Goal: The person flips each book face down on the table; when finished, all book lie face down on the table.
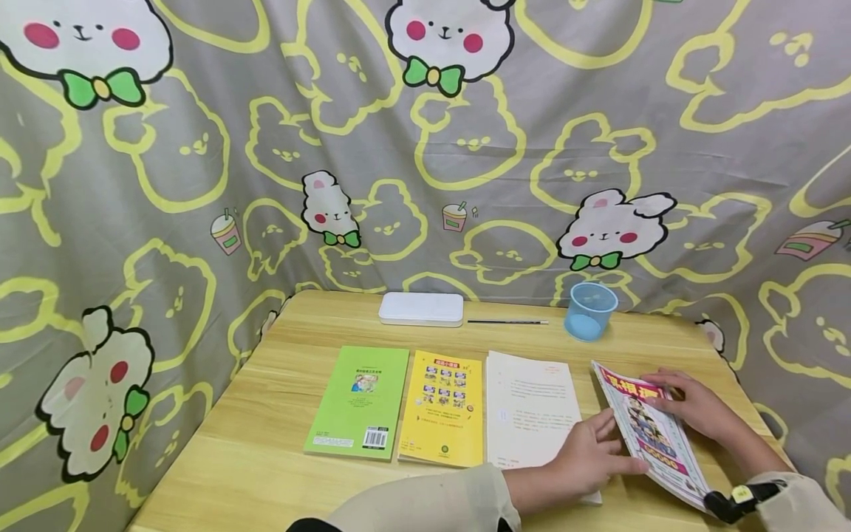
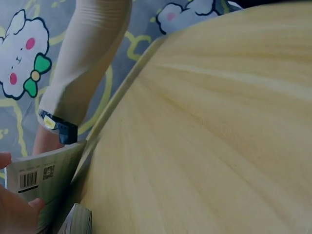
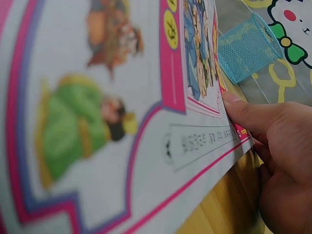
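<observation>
On the right of the table, a thin picture book (image 1: 646, 426) with a pink title band is tilted up off the tabletop between both hands. My left hand (image 1: 588, 459) grips its left edge, thumb at the lower side of the cover. My right hand (image 1: 694, 408) holds its upper right edge; in the right wrist view the thumb of the right hand (image 3: 287, 156) lies on the cover. The left wrist view shows the back of the picture book (image 2: 48, 178) with a barcode, beside the left hand (image 2: 17, 209). A white book (image 1: 532, 410) lies partly under the left hand and forearm.
Left of the white book lie a yellow book (image 1: 443, 414) and a green book (image 1: 362, 403) in a row. Behind them are a white case (image 1: 421, 309), a pencil (image 1: 507, 322) and a blue mesh cup (image 1: 590, 314). A patterned curtain (image 1: 372, 148) surrounds the table.
</observation>
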### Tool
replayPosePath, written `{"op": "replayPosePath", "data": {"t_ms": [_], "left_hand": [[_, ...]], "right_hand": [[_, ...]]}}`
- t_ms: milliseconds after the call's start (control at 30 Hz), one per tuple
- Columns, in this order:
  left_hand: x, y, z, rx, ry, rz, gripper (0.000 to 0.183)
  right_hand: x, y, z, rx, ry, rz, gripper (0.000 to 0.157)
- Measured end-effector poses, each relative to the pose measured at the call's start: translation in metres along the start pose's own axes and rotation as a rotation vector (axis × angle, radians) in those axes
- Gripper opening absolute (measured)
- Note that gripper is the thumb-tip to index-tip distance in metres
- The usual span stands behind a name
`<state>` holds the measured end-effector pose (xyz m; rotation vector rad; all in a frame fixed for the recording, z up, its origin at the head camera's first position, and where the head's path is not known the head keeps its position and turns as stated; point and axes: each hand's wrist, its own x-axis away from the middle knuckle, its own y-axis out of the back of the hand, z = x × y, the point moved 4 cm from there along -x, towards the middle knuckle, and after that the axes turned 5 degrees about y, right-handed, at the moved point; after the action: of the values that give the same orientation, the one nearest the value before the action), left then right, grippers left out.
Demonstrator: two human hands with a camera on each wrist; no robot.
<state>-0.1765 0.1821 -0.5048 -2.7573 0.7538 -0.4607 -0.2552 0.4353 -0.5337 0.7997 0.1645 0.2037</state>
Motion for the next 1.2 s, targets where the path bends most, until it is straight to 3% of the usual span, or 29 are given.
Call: {"op": "replayPosePath", "data": {"t_ms": [300,700,933,1200], "left_hand": [[0.001,0.000,0.006,0.080,0.006,-0.044,0.077],[0.002,0.000,0.006,0.070,0.009,0.015,0.078],[0.005,-0.001,0.004,0.000,-0.048,0.031,0.078],[0.009,-0.004,-0.004,-0.052,-0.126,0.073,0.079]], "right_hand": [[0.000,0.000,0.000,-0.015,-0.018,0.019,0.052],[-0.005,0.000,0.010,-0.049,0.045,0.046,0.048],[-0.012,0.001,0.026,0.085,0.071,0.059,0.046],[-0.021,0.004,0.054,0.070,0.088,0.041,0.046]]}}
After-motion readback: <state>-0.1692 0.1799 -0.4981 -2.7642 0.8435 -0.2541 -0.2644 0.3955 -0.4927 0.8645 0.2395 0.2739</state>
